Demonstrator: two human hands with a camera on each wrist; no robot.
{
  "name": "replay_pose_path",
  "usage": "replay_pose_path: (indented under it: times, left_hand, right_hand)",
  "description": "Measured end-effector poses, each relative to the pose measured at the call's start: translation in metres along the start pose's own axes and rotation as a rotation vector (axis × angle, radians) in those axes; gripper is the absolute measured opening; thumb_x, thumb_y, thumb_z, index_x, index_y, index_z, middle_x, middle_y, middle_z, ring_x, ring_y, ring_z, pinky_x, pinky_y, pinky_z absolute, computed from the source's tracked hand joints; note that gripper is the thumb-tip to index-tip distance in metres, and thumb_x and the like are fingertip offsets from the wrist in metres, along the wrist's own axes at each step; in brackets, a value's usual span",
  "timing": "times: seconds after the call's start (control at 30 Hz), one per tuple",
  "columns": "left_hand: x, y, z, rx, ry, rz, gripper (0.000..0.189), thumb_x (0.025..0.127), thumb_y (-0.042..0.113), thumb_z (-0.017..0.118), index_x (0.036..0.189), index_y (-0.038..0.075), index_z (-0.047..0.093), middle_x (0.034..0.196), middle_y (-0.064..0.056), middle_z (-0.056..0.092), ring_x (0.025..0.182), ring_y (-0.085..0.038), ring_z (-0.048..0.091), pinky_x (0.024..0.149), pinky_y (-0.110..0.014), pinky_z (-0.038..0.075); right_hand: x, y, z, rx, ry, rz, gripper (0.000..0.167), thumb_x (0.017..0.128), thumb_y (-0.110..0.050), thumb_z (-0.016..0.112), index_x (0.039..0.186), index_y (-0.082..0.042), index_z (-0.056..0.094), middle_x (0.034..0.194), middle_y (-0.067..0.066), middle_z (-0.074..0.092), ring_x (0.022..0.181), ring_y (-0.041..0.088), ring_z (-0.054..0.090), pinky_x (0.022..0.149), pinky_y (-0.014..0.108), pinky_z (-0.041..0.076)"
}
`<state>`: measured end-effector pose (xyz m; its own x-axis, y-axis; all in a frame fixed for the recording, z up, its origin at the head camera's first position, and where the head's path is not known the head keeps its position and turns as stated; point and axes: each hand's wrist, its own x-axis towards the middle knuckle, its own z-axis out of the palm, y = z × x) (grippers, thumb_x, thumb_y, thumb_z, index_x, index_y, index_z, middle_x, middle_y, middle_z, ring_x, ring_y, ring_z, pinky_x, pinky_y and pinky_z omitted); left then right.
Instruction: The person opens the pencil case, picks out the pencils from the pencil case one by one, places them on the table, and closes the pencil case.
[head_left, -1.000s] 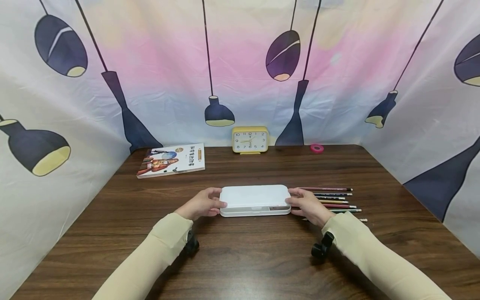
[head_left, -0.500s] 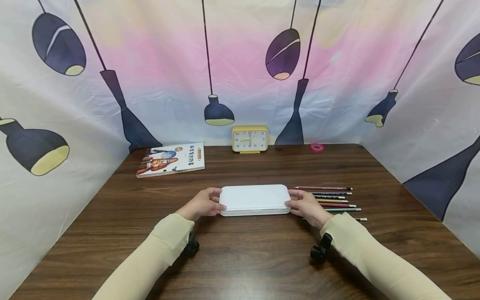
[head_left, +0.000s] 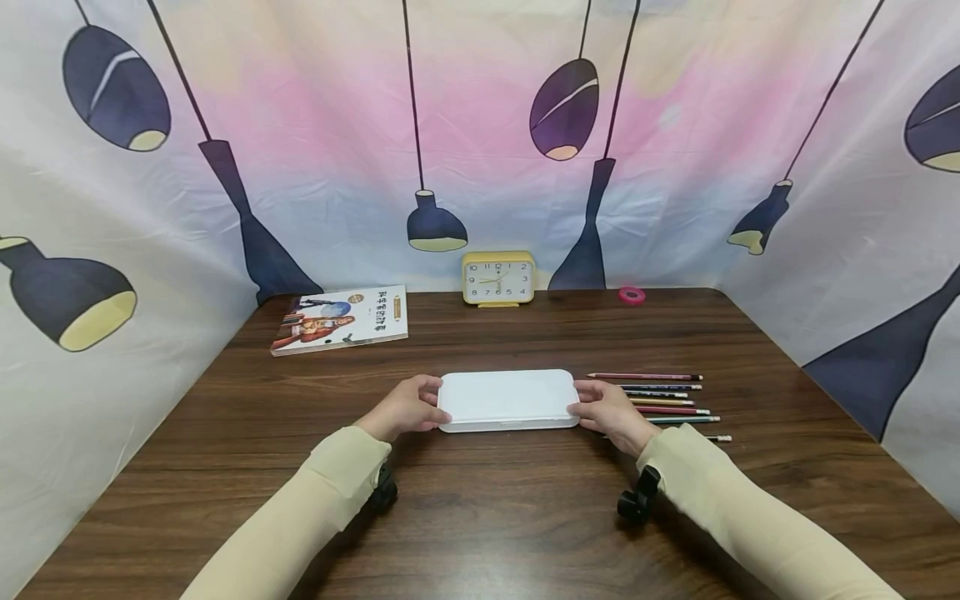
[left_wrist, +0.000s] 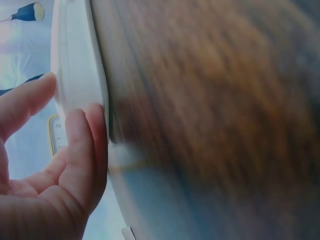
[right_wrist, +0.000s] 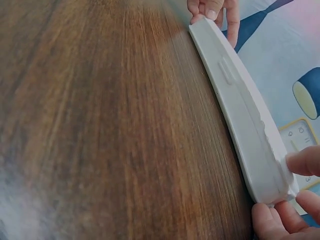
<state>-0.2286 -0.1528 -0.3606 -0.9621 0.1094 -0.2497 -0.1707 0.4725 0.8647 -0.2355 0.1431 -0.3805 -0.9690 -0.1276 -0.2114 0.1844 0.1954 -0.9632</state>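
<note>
A white pencil case (head_left: 510,396) lies flat on the wooden table with its lid down. At its left end my left hand (head_left: 405,407) holds it, thumb on the lid's front corner and fingers along the end. The right hand (head_left: 611,410) grips the opposite end the same way. In the left wrist view, fingertips touch the end wall of the case (left_wrist: 75,55). The right wrist view shows the front side of the case (right_wrist: 235,105) with its small latch. Several pencils (head_left: 667,410) lie to the right, partly behind the right hand. What the case contains is hidden.
A book (head_left: 341,320) lies at the back left of the table (head_left: 480,517). Toward the back edge stands a yellow alarm clock (head_left: 498,279), with a pink ring-shaped roll (head_left: 632,296) to its right. A lamp-patterned cloth (head_left: 322,100) hangs around the table.
The pencil case's lid stood slightly raised at the front one second ago, showing a gap; it has come down. Both hands stay at the ends of the case.
</note>
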Motion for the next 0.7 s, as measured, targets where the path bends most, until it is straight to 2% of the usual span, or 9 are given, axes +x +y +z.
replay_pose_path:
  times: [0.23,0.7]
  left_hand:
    - [0.0032,0.0,-0.0016,0.03,-0.002,0.004,0.058,0.07,-0.002,0.069,0.121,-0.001,0.043,0.102,-0.017,0.049,0.073,-0.018,0.054,0.061,-0.027,0.049]
    - [0.0013,0.0018,-0.0005,0.012,0.001,0.002,0.058,0.07,-0.002,0.069,0.122,0.0,0.042,0.102,-0.017,0.048,0.068,-0.017,0.053,0.058,-0.025,0.049]
  right_hand:
    - [0.004,-0.0015,-0.0005,-0.031,-0.002,0.001,0.051,0.078,0.003,0.058,0.125,0.007,0.037,0.118,0.027,0.043,0.1,0.028,0.049,0.081,0.039,0.044]
    - [0.0044,-0.0046,-0.0028,-0.05,-0.015,0.009,0.051,0.078,0.003,0.058,0.124,0.009,0.037,0.121,0.028,0.04,0.099,0.027,0.049,0.081,0.039,0.044]
